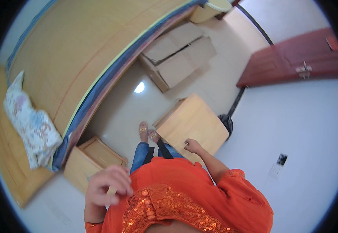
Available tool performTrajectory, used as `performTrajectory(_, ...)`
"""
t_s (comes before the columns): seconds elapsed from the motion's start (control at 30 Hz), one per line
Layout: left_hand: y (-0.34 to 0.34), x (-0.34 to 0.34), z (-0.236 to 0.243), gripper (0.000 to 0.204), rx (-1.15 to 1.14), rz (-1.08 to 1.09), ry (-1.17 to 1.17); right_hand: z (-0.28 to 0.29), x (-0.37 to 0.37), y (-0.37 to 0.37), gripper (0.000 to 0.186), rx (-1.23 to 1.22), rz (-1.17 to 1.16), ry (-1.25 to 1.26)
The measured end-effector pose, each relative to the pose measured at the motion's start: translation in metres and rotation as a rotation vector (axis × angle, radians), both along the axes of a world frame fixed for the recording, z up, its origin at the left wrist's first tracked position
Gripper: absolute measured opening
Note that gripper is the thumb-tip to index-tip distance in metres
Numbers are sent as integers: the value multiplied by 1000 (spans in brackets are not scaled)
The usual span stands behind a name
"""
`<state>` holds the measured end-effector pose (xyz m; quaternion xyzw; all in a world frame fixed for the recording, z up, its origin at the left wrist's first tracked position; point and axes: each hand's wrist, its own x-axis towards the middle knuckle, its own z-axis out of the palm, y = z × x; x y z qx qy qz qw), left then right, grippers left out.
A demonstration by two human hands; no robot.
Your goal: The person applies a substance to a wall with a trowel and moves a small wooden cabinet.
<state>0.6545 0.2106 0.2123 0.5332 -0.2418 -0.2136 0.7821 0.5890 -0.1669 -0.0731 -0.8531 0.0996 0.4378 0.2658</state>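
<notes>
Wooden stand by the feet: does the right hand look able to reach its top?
Probably yes: the right hand appears over the wooden stand, nothing visible blocking its top; contact is unclear.

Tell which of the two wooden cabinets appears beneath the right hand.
The cabinet by the white wall: the right hand appears over its top. The other cabinet stands beside the bed, nearer the left hand.
</notes>
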Motion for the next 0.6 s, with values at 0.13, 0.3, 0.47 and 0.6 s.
performTrajectory(0.13,-5,28,-57,13,406,28,452,-2,-39,-5,38,-24,-233,25)
performTrajectory(0.3,12,32,-125,11,570,38,734,2,-48,13,37,9,-351,-58)
performTrajectory(0.47,44,26,-158,13,737,90,808,-2,-22,40,38,138,-526,-52)
performTrajectory(0.6,41,33,-166,13,712,44,842,-1,-34,44,38,137,-627,7)
